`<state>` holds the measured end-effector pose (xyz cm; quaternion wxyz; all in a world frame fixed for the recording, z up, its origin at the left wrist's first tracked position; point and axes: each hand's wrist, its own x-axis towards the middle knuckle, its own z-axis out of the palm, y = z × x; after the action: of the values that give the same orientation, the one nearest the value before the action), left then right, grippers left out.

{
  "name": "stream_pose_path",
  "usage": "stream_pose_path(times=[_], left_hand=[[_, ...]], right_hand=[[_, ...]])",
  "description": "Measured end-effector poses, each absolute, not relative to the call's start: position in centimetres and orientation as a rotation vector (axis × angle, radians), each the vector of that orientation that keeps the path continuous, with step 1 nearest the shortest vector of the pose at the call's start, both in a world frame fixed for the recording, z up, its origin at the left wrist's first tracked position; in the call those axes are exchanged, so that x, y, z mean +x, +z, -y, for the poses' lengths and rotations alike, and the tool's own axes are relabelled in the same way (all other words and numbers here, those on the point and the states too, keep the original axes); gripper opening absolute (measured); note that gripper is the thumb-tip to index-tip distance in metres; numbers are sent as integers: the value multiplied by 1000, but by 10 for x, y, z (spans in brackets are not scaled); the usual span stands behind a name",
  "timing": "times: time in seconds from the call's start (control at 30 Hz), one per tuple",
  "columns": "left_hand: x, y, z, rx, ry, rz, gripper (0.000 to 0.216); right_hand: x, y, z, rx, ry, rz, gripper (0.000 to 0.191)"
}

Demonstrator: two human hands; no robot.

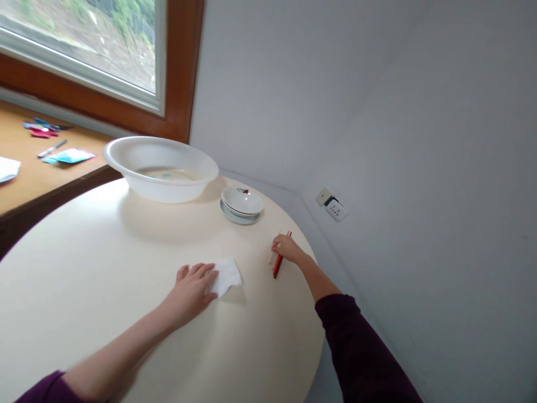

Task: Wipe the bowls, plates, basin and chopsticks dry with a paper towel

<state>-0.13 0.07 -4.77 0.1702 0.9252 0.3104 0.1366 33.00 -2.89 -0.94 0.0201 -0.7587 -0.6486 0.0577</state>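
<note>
On the round white table, my left hand [193, 291] rests over a white cloth [227, 275], its fingers on top and its thumb at the near edge. The cloth's right part lies loose on the tabletop. Farther right, my right hand [287, 247] has its fingers closed around thin sticks that look like chopsticks [277, 266]. Some are red and dark, others pale wood; my fingers cover their middles. Beyond that hand sits a small stack of white dishes [242, 201], the top one with a red and green print.
A wide white basin [168, 193] with some liquid in it stands at the table's far side. Scissors [44, 127], a pen [52, 148] and a blue packet [70, 157] lie on a wooden desk at the left. A wall with a socket [336, 210] borders the table's right.
</note>
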Motion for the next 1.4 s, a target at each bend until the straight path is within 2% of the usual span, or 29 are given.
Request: stream_pose_path(times=[0.3, 0.5, 0.73, 1.4], left_hand=[[-1, -49, -2, 2649, 362, -896, 38], [-1, -49, -1, 2664, 355, -904, 37], [0, -50, -2, 2670, 348, -938, 38], [1, -55, -3, 2686, 337, -967, 38]], right_hand=[[337, -18, 31, -2383, 129, 1957, 19], [330, -24, 38, -2339, 46, 1880, 12], [327, -35, 54, -2335, -112, 1730, 29], [326, -33, 61, -2328, -199, 1766, 30]])
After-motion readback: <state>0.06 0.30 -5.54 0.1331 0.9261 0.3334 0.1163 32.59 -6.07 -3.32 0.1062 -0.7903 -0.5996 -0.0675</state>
